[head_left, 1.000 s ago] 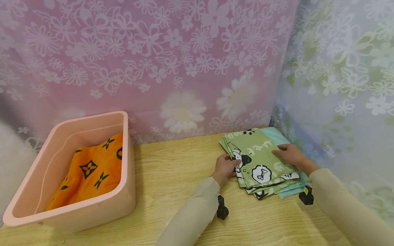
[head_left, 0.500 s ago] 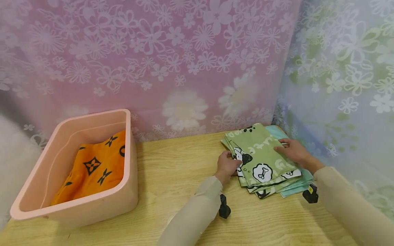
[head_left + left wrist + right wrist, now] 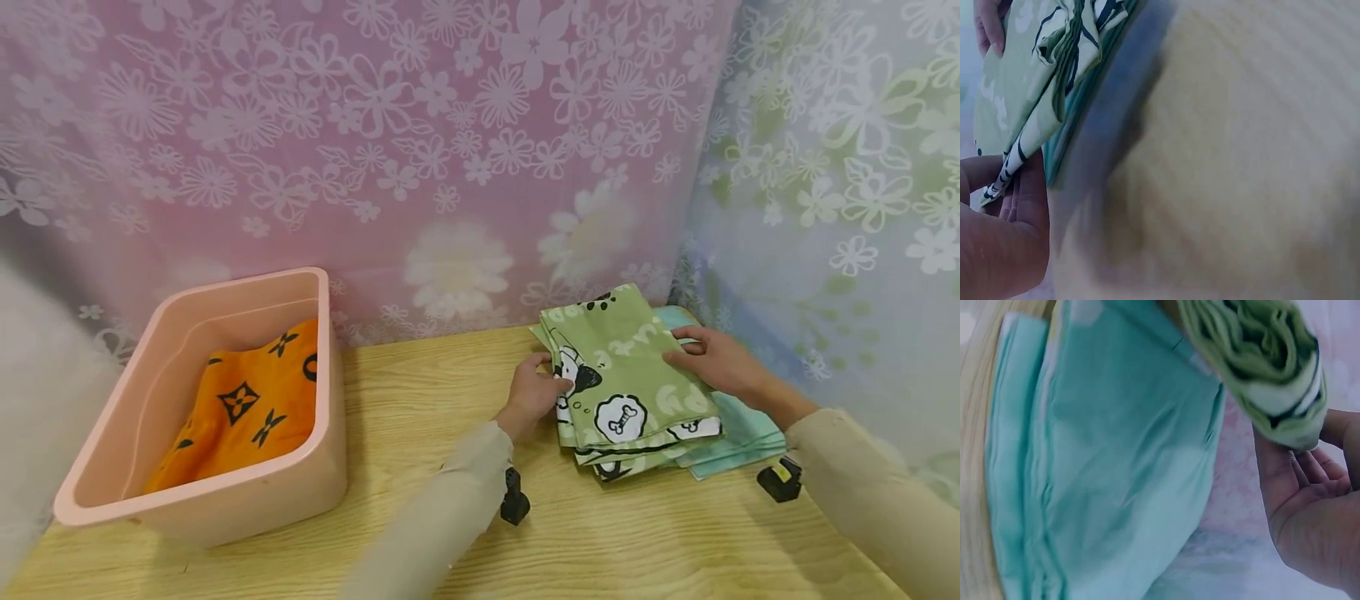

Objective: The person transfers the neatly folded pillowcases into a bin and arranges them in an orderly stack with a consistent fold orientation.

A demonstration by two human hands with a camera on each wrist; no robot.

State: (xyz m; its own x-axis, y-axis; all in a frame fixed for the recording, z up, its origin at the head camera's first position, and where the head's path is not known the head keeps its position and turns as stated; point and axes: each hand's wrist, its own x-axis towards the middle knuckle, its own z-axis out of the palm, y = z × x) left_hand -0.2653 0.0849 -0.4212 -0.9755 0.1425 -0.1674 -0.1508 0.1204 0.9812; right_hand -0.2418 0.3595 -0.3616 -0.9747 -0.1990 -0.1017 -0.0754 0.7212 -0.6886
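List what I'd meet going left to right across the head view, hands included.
Pink tub with orange cloth inside → left hand → green folded cloth → right hand.

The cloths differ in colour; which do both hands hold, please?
The green cloth, held by the left hand and right hand; the teal cloth lies on the table, the orange cloth in the tub.

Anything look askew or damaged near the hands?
Slightly askew: the green cloth, held by the left hand and right hand, has uneven layers along its near edge and is out of line with the teal cloth below. No damage shows.
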